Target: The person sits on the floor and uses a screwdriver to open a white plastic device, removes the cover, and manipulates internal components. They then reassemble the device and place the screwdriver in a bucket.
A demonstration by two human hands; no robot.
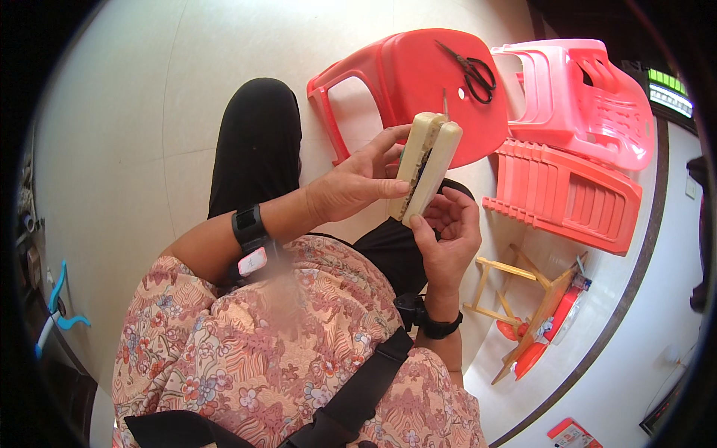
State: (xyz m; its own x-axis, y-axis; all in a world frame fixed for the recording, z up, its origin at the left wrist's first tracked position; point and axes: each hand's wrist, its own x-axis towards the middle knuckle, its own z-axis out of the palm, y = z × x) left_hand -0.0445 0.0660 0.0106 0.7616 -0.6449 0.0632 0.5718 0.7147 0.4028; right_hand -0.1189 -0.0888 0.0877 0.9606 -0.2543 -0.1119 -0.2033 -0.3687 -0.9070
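A cream plastic casing (435, 168), long and boxy, is held up above my lap. Its two halves stand apart along a dark seam, where small parts show that I cannot make out. My left hand (358, 179) grips its left half, thumb across the front and fingers behind. At its lower end my right hand (452, 231) pinches the right half with the thumb, the other fingers curled. Beyond the casing, black-handled scissors (478, 81) lie on a red plastic stool (403, 67). A thin metal rod (445, 101) shows just past the casing's far end, its other end hidden.
Pink plastic chairs (590, 112) are stacked at the right, beside a pile of red stools (560, 194). Nearer stands a small wooden folding table (549, 299) with a red item on it. A blue-handled object (58, 302) is at the far left.
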